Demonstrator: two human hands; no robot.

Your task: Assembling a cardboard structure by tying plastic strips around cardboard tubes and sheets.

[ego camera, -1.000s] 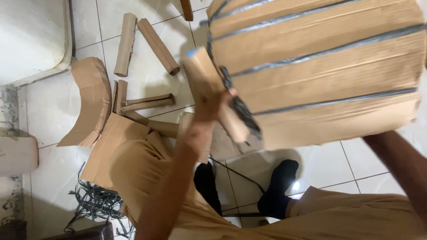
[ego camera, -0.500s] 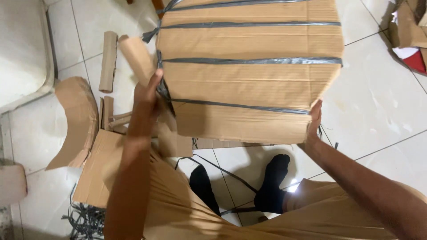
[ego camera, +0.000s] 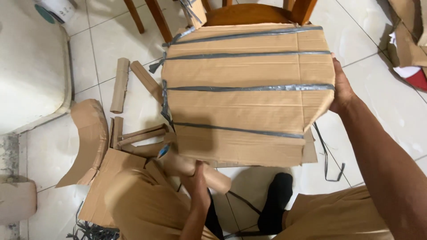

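While the right hand (ego camera: pixel 341 91) grasps the right edge of a large cardboard-wrapped panel (ego camera: pixel 247 95) banded with grey tape strips (ego camera: pixel 249 87), the left hand (ego camera: pixel 199 189) closes on a cardboard tube (ego camera: pixel 195 171) under the panel's lower left corner. Beneath the panel's far edge stands a wooden chair (ego camera: pixel 249 13). More cardboard rolls (ego camera: pixel 119 84) and a curved cardboard piece (ego camera: pixel 89 138) lie on the tiled floor (ego camera: pixel 378 89), by its left side.
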